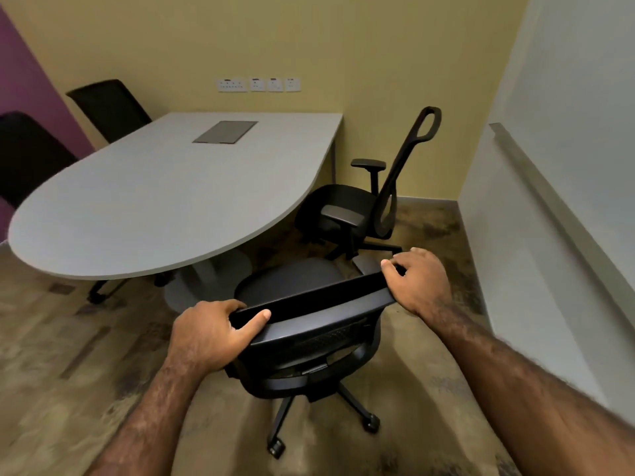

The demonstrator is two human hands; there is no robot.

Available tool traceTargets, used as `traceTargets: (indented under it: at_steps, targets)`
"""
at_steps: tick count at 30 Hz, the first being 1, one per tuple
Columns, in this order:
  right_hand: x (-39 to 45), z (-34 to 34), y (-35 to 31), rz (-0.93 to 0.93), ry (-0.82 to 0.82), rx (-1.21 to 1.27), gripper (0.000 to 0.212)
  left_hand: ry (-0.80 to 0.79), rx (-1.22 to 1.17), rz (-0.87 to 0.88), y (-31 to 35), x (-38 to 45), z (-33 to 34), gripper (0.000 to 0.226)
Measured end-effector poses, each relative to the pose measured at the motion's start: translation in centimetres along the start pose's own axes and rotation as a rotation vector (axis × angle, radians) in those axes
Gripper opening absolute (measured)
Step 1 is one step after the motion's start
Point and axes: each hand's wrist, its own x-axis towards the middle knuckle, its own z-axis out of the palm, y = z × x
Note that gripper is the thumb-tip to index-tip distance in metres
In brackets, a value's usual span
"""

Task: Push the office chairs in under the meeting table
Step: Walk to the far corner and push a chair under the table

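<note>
**Mtg room: one chair in hand, short of table**

Small room w/ yellow rear wall point(206, 46), purple wall point(20, 73) at left, white wall point(567, 80) at right carrying a ledge or rail along it. Floor point(68, 355) is a mottled brown finish w/ darker patches near the right-hand corner. Row of white socket plates point(258, 84) fixed on rear wall above table.

Meeting table point(144, 201): pale grey top, straight end toward rear wall, rounded end toward camera, grey inset panel point(225, 131) nr the far end. Round pedestal base point(206, 283) visible under the rounded end; thin leg at the far right corner.

Chairs:
- Near chair point(309, 331), black, mesh back, on castors. Stands at the rounded end, seat just outside the table edge, not under it. Back faces camera.
- Left hand point(209, 334) closed over the left end of the backrest top bar, thumb on the near face, fingers wrapped over.
- Right hand point(419, 280) closed over the right end of the same bar, fingers curled over the far side.
- Second chair point(347, 211), black w/ armrests and tall looped back, at table's right side, seat partly under the edge, turned at an angle.
- Two more dark chair backs, first point(110, 108) and second point(31, 152), at the table's left side against the purple wall; seats hidden by the top.
</note>
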Motion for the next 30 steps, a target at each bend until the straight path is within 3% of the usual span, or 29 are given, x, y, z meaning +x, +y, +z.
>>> traceTargets:
  at_steps: [3, 8, 17, 30]
  targets:
    - [3.4, 1.3, 0.3, -0.114, -0.049, 0.038, 0.035, 0.016, 0.023, -0.068, -0.4, 1.7, 0.4, 0.076]
    - [9.7, 3.2, 0.3, -0.232, -0.144, 0.019, 0.055, 0.046, -0.008, -0.208, -0.7, 4.6, 1.5, 0.074]
    - [18.9, 6.7, 0.4, -0.38, -0.293, 0.049, 0.047, 0.065, -0.05, -0.429, -0.8, 9.5, 3.0, 0.072]
    - [28.0, 10.6, -1.1, -0.488, -0.344, 0.012, 0.061, 0.098, -0.055, -0.476, -2.4, 15.6, 4.6, 0.074]
